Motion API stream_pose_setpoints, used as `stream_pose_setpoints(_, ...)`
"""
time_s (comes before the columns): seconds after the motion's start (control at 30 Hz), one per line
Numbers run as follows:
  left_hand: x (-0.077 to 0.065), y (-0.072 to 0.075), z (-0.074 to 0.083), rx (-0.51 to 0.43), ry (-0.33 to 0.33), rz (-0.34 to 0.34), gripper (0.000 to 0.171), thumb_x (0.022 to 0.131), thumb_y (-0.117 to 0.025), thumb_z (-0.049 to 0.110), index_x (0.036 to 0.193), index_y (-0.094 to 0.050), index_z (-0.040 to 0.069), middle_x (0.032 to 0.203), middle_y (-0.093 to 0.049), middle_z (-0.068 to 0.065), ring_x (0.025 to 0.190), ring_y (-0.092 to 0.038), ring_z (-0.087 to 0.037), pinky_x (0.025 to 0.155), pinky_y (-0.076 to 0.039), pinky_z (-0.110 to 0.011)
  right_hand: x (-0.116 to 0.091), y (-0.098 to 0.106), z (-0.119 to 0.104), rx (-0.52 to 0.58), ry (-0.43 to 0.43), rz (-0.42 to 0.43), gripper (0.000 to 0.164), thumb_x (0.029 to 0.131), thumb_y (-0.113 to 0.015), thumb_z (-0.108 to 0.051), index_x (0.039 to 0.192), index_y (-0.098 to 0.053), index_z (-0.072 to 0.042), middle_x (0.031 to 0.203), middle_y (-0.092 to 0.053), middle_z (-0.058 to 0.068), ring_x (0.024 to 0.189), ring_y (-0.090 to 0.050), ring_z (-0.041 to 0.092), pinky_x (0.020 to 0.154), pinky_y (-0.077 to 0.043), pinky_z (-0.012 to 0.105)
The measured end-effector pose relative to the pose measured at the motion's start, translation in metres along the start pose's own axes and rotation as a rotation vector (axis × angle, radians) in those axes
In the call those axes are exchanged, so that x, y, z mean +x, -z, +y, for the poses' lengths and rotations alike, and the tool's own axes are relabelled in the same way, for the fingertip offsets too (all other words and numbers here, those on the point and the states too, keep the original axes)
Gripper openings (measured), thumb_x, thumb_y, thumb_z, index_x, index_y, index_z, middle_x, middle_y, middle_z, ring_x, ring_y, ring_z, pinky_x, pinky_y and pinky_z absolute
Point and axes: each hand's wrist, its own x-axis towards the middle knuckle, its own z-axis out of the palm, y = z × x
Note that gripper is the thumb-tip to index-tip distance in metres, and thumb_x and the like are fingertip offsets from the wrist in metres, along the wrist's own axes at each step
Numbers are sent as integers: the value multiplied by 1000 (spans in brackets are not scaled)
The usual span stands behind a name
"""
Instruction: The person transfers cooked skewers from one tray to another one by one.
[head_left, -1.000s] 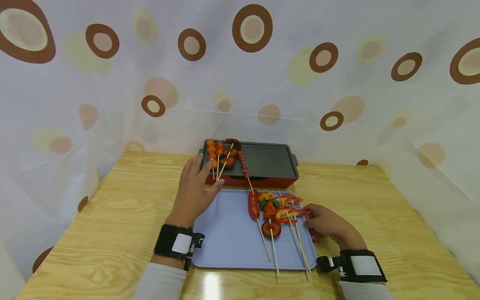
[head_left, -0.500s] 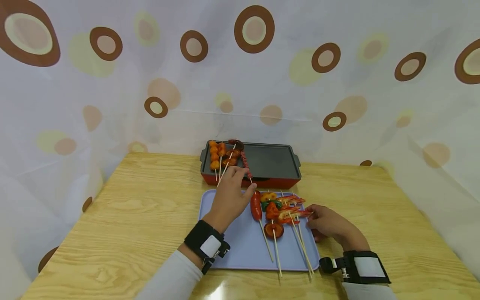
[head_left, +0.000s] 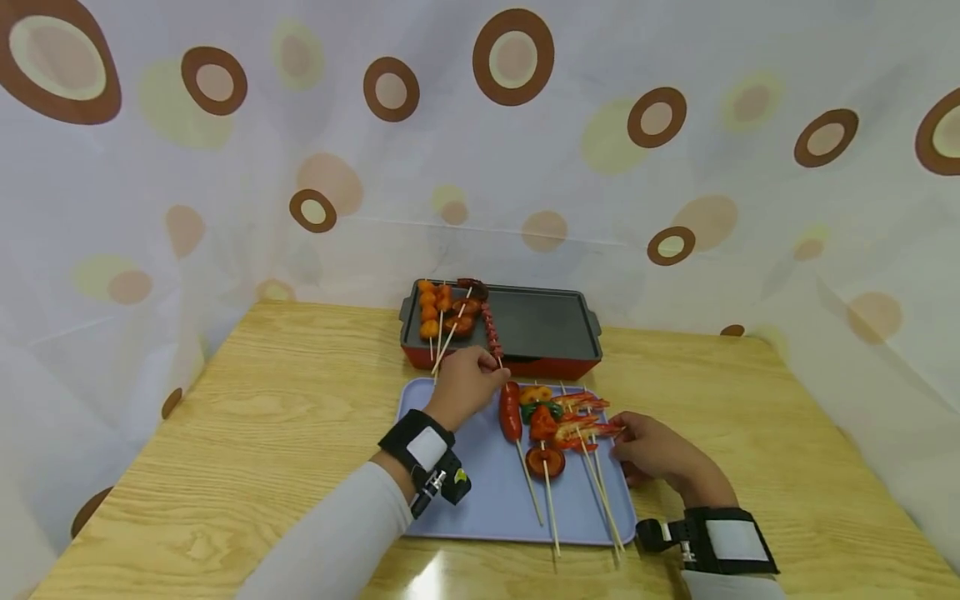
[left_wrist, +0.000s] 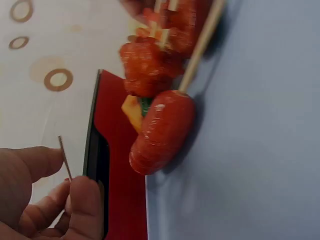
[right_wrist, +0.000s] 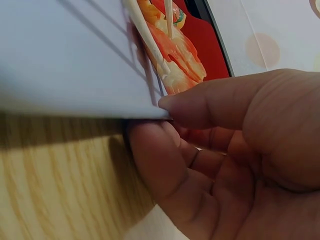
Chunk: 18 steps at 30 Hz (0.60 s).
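My left hand [head_left: 467, 387] is at the front of the grill pan [head_left: 543, 321], thumb and fingertips at the thin stick of a skewer of small red pieces [head_left: 491, 329]. In the left wrist view the stick [left_wrist: 65, 159] runs between the thumb and a curled finger. My right hand [head_left: 660, 454] pinches the right rim of the pale blue tray [right_wrist: 90, 65], thumb above and fingers below. On that tray lie a sausage skewer [head_left: 511, 412], a mixed skewer [head_left: 544, 423] with a mushroom-like slice, and shrimp skewers [head_left: 581, 429].
More skewers, one with orange balls [head_left: 428, 310] and one with brown round slices [head_left: 461, 317], lie at the pan's left end. The pan stands behind the tray on a wooden table [head_left: 262, 433]. A patterned cloth [head_left: 420, 167] hangs behind.
My left hand has moved right from the pan's left end to the stick of the red-piece skewer, and its spread fingers have curled in. My right hand stays at the tray rim.
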Motion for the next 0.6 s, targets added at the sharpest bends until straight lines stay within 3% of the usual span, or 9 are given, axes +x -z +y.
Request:
stream_pose_setpoints(0.17,4,4,2,-120,216,-98,21,92,-71,26,95,-68,6,76,-65,-4,65,-63,-16,58,-46,-28,-1,0,0,9,-4,-4,38,93,-55,0,130,-46,5,95,-53,13,71,-57,23,59,-52,35)
stream_pose_setpoints(0.33,7,5,7,-337,366,-139,14,93,-69,15,100,-68,3,87,-64,-8,69,-62,-15,72,-57,-34,-2,0,1,13,4,3,37,92,-57,1,128,-48,4,94,-53,13,71,-58,23,58,-53,35)
stream_pose_setpoints(0.43,9,6,8,-437,417,-146,13,93,-67,9,102,-68,0,92,-65,-10,69,-62,-14,77,-57,-34,-2,0,1,2,1,7,39,92,-58,0,129,-48,4,93,-52,12,71,-57,23,59,-53,35)
stream_pose_setpoints(0.6,12,8,11,-506,466,-158,14,93,-66,6,106,-67,0,97,-66,-12,72,-63,-14,76,-57,-31,-2,0,1,9,7,7,39,92,-58,1,129,-47,5,92,-51,12,70,-57,23,58,-53,35)
